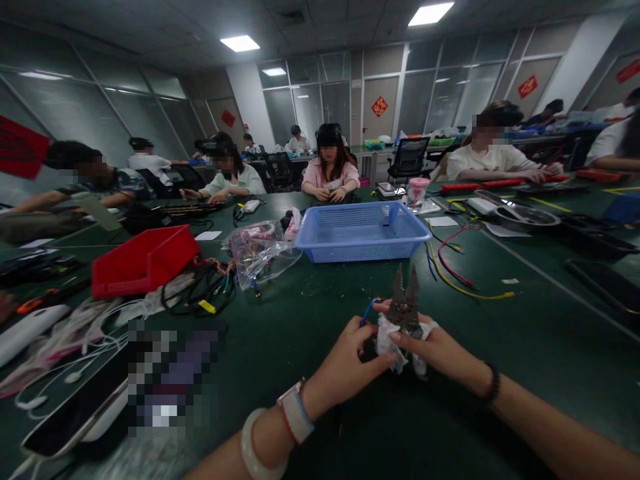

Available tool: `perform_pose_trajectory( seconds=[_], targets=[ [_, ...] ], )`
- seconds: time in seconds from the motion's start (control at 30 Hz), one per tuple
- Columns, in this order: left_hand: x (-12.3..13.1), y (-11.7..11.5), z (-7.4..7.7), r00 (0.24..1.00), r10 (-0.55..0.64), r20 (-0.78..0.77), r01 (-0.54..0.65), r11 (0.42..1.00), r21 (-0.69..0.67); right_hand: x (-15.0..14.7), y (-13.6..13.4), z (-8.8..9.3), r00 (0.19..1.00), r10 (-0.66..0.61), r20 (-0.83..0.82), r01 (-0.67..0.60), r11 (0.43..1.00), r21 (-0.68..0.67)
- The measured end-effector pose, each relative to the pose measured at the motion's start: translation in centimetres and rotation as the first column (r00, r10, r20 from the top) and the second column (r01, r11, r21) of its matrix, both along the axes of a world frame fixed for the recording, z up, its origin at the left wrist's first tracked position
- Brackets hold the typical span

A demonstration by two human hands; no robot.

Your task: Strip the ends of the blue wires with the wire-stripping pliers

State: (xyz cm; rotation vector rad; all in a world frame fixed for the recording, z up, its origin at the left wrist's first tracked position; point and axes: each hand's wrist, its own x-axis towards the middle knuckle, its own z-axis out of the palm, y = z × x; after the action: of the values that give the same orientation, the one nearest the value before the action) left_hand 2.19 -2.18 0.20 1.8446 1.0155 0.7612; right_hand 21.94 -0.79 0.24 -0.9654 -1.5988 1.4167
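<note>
In the head view, wire strippers [405, 312] point up and away from me, jaws spread apart. White tissue-like wrapping [387, 337] covers part of their handles. My right hand [433, 347] is closed around these handles, thumb lying over the wrapping. My left hand [350, 357] is closed, with a short blue wire [367, 312] rising from its fingers, and its thumb touches the wrapping. The wire's lower end is hidden by the fingers. Small wire scraps [345, 290] lie on the green table [280, 373] beyond my hands.
A blue basket [363, 252] stands ahead, with a clear plastic bag of wires [263, 257] beside it. A red bin [145, 263], cables [217, 280] and a phone [75, 400] lie to the left. Coloured wires [465, 287] stretch to the right. Several people sit around.
</note>
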Motion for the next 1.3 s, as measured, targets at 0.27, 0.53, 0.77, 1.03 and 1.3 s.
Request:
perform_pose_trajectory(
  seconds=[0.27, 0.53, 0.77, 1.03, 1.3],
  targets=[
    [0.3, 0.6, -0.7, 0.991, 0.029, 0.13, -0.012, 0.992, -0.129, -0.3, -0.6, -0.1, 0.999, 0.028, 0.016, -0.028, 1.0, -0.004],
    [0.7, 0.1, -0.1, 0.965, 0.081, 0.248, -0.032, 0.98, -0.197, -0.7, -0.2, -1.8, 0.997, 0.069, -0.027, -0.073, 0.986, -0.147],
    [0.4, 0.4, -0.9, 0.973, 0.141, 0.184, -0.096, 0.967, -0.234, 0.0, 0.4, -1.1, 0.982, -0.182, 0.051, 0.18, 0.983, 0.03],
    [-0.7, 0.8, 0.5, 0.979, 0.184, 0.09, -0.169, 0.974, -0.152, 5.3, 3.1, -0.2, 0.73, -0.649, 0.213, 0.324, 0.603, 0.729],
    [-0.7, 1.2, -0.1, 0.975, 0.212, 0.059, -0.203, 0.969, -0.138, 8.1, 3.5, 0.3, 0.513, -0.805, 0.299, 0.124, 0.413, 0.902]
  ],
)
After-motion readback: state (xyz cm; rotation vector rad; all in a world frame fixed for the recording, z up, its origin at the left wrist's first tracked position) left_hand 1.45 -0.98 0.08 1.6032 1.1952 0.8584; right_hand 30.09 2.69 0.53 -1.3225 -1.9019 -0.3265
